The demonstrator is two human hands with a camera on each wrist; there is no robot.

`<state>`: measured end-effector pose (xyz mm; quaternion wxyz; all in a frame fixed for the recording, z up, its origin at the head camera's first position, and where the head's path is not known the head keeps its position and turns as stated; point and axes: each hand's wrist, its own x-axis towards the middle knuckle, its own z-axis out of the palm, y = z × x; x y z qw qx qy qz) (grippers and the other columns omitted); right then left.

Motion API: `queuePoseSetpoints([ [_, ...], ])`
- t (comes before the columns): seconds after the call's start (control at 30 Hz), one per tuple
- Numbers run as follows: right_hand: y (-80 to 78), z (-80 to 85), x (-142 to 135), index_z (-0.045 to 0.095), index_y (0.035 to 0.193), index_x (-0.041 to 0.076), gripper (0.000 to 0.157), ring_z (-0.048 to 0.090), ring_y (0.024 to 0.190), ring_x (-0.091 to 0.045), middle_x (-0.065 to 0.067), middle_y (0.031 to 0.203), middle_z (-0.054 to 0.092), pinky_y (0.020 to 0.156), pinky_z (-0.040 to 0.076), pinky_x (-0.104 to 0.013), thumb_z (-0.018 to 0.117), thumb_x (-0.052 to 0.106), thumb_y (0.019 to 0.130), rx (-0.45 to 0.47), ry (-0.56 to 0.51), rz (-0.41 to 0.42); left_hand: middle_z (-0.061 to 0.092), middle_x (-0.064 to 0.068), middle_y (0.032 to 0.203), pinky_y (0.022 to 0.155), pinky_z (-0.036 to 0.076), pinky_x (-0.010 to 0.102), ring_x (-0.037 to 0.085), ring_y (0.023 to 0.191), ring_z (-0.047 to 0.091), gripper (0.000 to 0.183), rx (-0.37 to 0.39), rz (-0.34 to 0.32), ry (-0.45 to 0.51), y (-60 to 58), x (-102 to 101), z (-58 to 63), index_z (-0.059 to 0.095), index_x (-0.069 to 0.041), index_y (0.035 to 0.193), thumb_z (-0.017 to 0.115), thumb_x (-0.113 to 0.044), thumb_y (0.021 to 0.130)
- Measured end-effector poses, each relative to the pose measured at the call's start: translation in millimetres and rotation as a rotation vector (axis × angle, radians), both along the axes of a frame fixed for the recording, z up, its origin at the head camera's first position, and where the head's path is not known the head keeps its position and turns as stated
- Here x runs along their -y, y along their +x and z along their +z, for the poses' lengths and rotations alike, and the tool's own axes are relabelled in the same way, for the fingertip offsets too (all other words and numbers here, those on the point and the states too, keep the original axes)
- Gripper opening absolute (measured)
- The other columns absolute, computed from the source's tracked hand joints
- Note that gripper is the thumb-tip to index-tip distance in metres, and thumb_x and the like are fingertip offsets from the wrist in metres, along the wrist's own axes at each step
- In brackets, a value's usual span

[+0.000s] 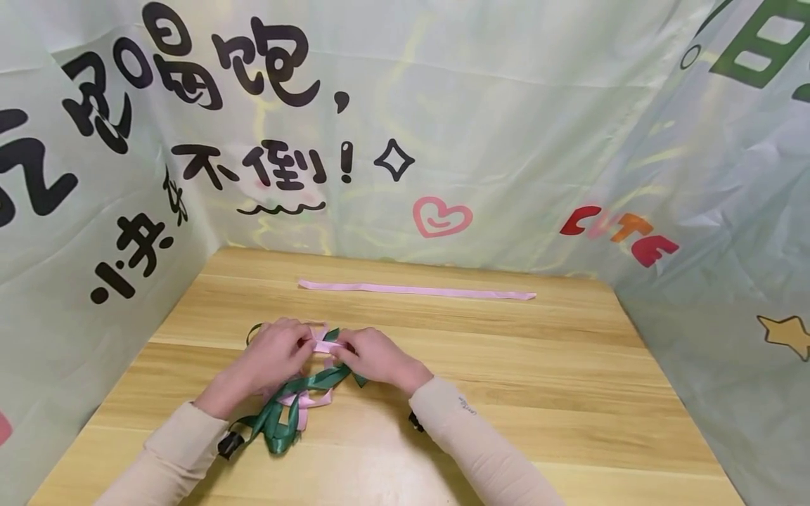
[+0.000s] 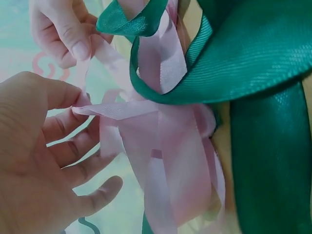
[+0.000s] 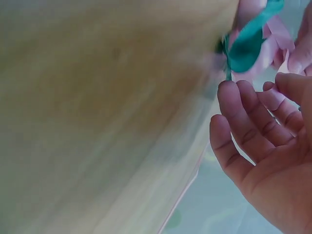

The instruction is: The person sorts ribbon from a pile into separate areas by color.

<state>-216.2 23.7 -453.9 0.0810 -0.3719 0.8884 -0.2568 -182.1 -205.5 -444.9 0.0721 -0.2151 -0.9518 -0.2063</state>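
- Bundle (image 2: 180,165): pink and green ribbon heaped on the tabletop (image 1: 538,400) before you. All positions below refer to this bundle.
- Left hand (image 1: 276,353): over the left part of the bundle. You pinch the pink ribbon (image 1: 327,346) at the tips of thumb and finger; the remaining fingers are spread apart.
- Right hand (image 1: 378,358): at the right edge of the bundle. You pinch the pink ribbon between thumb and index finger; the remaining fingers extend with a slight bend.
- Pink ribbon: a short span bridges your two hands at the far side of the bundle. Other lengths hang in overlapping folds within it. You cannot tell from these views whether the span is knotted.
- Green ribbon (image 1: 278,444): crosses the bundle from beneath your right hand toward the near left, forming loops on the near side.
- Strip (image 1: 416,289): pink, nearly straight, lying on the tabletop beyond the bundle and to its right, well apart from it.
- Black piece (image 1: 230,444): at your left cuff (image 1: 186,436), just beside the near left of the bundle.
- Cloth (image 1: 506,140): stands behind the bundle and to both sides, printed with lettering (image 1: 278,63) and a heart (image 1: 442,218).
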Motion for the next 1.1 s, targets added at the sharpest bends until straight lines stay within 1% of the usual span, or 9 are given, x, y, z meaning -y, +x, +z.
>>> queuePoseSetpoints([
  [0.1, -3.3, 2.5, -7, 0.061, 0.093, 0.016, 0.024, 0.039, 0.056, -0.005, 0.007, 0.067, 0.047, 0.056, 0.032, -0.019, 0.054, 0.030, 0.111, 0.012, -0.027, -0.015, 0.058, -0.010, 0.078, 0.080, 0.043, 0.042, 0.013, 0.082, 0.053, 0.016, 0.013, 0.007, 0.000, 0.1, 1, 1.3, 0.068, -0.018, 0.088, 0.066, -0.020, 0.103],
  [0.2, -7.1, 5.6, -13, 0.062, 0.094, 0.016, 0.022, 0.038, 0.056, -0.005, 0.007, 0.068, 0.047, 0.056, 0.032, -0.020, 0.056, 0.029, 0.110, 0.001, -0.045, -0.035, 0.059, -0.009, 0.081, 0.081, 0.045, 0.042, 0.013, 0.083, 0.053, 0.014, 0.010, -0.005, -0.006, 0.4, 2, 3.6, 0.069, -0.016, 0.091, 0.067, -0.020, 0.104],
  [0.3, -10.9, 9.5, -18, 0.065, 0.096, 0.014, 0.020, 0.040, 0.058, -0.006, 0.007, 0.070, 0.050, 0.058, 0.034, -0.020, 0.058, 0.028, 0.109, -0.017, -0.050, -0.058, 0.059, -0.008, 0.080, 0.079, 0.046, 0.041, 0.012, 0.081, 0.053, 0.012, -0.024, -0.018, -0.023, 0.2, 3, 4.2, 0.069, -0.015, 0.090, 0.067, -0.017, 0.102],
  [0.43, -15.9, 13.3, -27, 0.067, 0.099, 0.014, 0.018, 0.043, 0.062, -0.006, 0.006, 0.074, 0.055, 0.061, 0.037, -0.022, 0.060, 0.028, 0.108, -0.020, -0.049, -0.097, 0.058, -0.007, 0.076, 0.074, 0.047, 0.041, 0.011, 0.075, 0.051, 0.012, -0.112, -0.027, -0.035, -0.6, 7, 3.4, 0.067, -0.014, 0.083, 0.067, -0.011, 0.095],
  [0.53, -19.1, 13.2, -33, 0.068, 0.099, 0.015, 0.017, 0.043, 0.061, -0.006, 0.006, 0.074, 0.057, 0.061, 0.037, -0.022, 0.061, 0.029, 0.108, -0.014, -0.049, -0.118, 0.062, -0.005, 0.078, 0.074, 0.048, 0.043, 0.013, 0.076, 0.054, 0.013, -0.142, -0.010, -0.035, -0.3, 12, 4.5, 0.066, -0.015, 0.079, 0.066, -0.010, 0.091],
  [0.67, -20.6, 13.7, -39, 0.068, 0.098, 0.015, 0.017, 0.040, 0.058, -0.006, 0.006, 0.071, 0.055, 0.057, 0.035, -0.022, 0.062, 0.028, 0.107, -0.002, -0.054, -0.128, 0.066, -0.003, 0.082, 0.075, 0.046, 0.045, 0.016, 0.079, 0.057, 0.016, -0.135, 0.036, -0.041, 1.0, 17, 9.3, 0.065, -0.016, 0.077, 0.066, -0.012, 0.093],
  [0.83, -20.9, 17.0, -48, 0.068, 0.096, 0.014, 0.018, 0.038, 0.055, -0.007, 0.006, 0.066, 0.050, 0.054, 0.033, -0.022, 0.062, 0.027, 0.107, 0.038, -0.061, -0.145, 0.060, -0.004, 0.075, 0.073, 0.039, 0.041, 0.018, 0.076, 0.054, 0.024, -0.133, 0.071, -0.052, 2.4, 22, 14.1, 0.062, -0.017, 0.071, 0.067, -0.013, 0.094],
  [0.93, -21.8, 18.5, -54, 0.068, 0.096, 0.014, 0.018, 0.038, 0.055, -0.008, 0.005, 0.065, 0.048, 0.054, 0.033, -0.022, 0.062, 0.026, 0.107, 0.056, -0.058, -0.148, 0.062, -0.003, 0.077, 0.074, 0.040, 0.042, 0.020, 0.078, 0.056, 0.024, -0.136, 0.085, -0.068, 2.7, 26, 14.8, 0.061, -0.017, 0.070, 0.066, -0.013, 0.092],
  [1.1, -23.9, 21.3, -64, 0.069, 0.096, 0.013, 0.019, 0.038, 0.058, -0.008, 0.005, 0.067, 0.049, 0.059, 0.035, -0.023, 0.062, 0.026, 0.107, 0.065, -0.037, -0.153, 0.067, 0.001, 0.082, 0.077, 0.044, 0.049, 0.023, 0.082, 0.060, 0.017, -0.125, 0.114, -0.082, 3.0, 32, 16.7, 0.065, -0.014, 0.074, 0.063, -0.013, 0.091],
])
